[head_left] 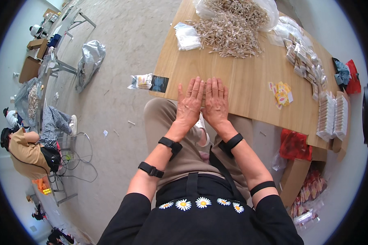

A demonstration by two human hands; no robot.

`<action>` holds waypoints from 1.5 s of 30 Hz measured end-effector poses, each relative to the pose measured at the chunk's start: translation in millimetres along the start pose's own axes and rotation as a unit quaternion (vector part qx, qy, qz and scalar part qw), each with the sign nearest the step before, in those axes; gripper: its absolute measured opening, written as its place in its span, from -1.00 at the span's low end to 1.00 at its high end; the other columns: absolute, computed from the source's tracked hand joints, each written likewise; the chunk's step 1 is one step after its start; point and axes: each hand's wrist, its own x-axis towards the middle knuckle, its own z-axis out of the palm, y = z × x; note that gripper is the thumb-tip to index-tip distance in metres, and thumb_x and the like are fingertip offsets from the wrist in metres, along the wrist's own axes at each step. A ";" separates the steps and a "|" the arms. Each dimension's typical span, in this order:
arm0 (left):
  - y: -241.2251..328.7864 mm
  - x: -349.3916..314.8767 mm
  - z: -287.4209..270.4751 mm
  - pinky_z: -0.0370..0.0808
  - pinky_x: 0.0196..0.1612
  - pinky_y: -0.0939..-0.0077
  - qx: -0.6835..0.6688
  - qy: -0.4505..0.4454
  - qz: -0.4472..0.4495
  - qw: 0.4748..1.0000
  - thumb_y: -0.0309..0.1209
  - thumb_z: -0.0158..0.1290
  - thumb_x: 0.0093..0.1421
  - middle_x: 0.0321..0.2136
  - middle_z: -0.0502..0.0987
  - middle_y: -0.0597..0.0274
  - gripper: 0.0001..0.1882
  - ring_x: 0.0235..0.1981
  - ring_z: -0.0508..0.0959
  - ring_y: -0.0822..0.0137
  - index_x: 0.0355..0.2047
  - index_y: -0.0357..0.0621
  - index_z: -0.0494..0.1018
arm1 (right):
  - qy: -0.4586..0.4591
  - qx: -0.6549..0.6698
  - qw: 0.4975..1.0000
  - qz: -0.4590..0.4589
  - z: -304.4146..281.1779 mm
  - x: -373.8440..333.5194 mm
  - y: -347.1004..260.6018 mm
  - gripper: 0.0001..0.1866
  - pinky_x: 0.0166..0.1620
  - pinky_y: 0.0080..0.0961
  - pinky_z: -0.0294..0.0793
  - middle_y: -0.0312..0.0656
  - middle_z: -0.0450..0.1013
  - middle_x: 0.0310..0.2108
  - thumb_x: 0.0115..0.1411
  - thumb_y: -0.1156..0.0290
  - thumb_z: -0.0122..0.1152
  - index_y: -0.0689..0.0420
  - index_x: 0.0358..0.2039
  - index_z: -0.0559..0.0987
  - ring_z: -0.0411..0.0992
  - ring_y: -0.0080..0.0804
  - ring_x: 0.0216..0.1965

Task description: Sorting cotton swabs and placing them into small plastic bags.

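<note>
Both of my hands lie palm down at the near edge of the wooden table (249, 85), side by side, fingers stretched forward. My left hand (189, 104) has its fingers flat, with the outermost one spread apart. Close beside it, my right hand (216, 102) rests with straight fingers. In the narrow gap between them shows a thin ribbed brown strip (204, 90), perhaps cotton swabs; the hands mostly hide it. My thumbs are tucked out of sight. Farther up the table lies a large heap of loose cotton swabs (233, 34).
Clear plastic bags (187, 36) lie left of the heap. A filled swab packet (143, 81) sits by a dark card (160, 83) at the left edge. Yellow labels (282, 94), packed swabs (306, 61) and stacked packs (326, 116) are rightward. Another person (28, 149) sits far left.
</note>
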 end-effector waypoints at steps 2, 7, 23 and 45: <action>1.3 0.3 9.6 -0.24 0.43 -0.22 0.031 0.033 -0.011 0.999 -0.33 0.09 0.13 0.45 -0.01 0.09 -0.15 0.48 -0.05 0.15 0.42 -0.15 0.04 | 0.028 0.010 0.999 0.012 -0.6 2.1 -7.4 -0.18 0.43 0.00 -0.12 0.05 0.06 0.37 0.07 0.36 0.22 0.28 0.34 0.17 -0.10 -0.01 0.46; 7.9 3.8 22.7 -0.21 0.43 -0.20 0.010 0.082 -0.033 0.996 -0.35 -0.10 0.25 0.45 0.00 0.06 -0.29 0.48 -0.04 0.13 0.41 -0.15 0.04 | 0.065 0.006 0.998 -0.001 16.0 -3.1 -5.6 -0.22 0.43 0.01 -0.13 0.07 0.03 0.39 0.12 0.34 0.14 0.30 0.34 0.16 -0.11 0.00 0.47; -16.5 -8.2 2.8 -0.27 0.45 -0.17 0.006 0.009 -0.080 0.997 -0.23 0.45 -0.23 0.47 -0.14 0.01 0.35 0.50 -0.16 0.12 0.44 -0.27 -0.17 | -0.004 0.037 0.999 -0.024 -3.6 -0.4 -12.1 0.00 0.46 -0.06 -0.18 0.19 -0.06 0.42 -0.08 0.40 0.32 0.39 0.36 0.07 -0.17 0.07 0.49; -27.7 -0.8 -8.3 -0.30 0.43 -0.24 -0.002 -0.034 -0.069 0.997 -0.25 0.39 -0.21 0.46 -0.08 0.08 0.25 0.50 -0.15 0.18 0.44 -0.21 -0.08 | 0.011 0.041 0.997 -0.064 -0.1 10.8 -17.1 -0.11 0.47 -0.08 -0.16 0.26 -0.02 0.39 -0.01 0.39 0.26 0.44 0.31 0.14 -0.14 0.15 0.46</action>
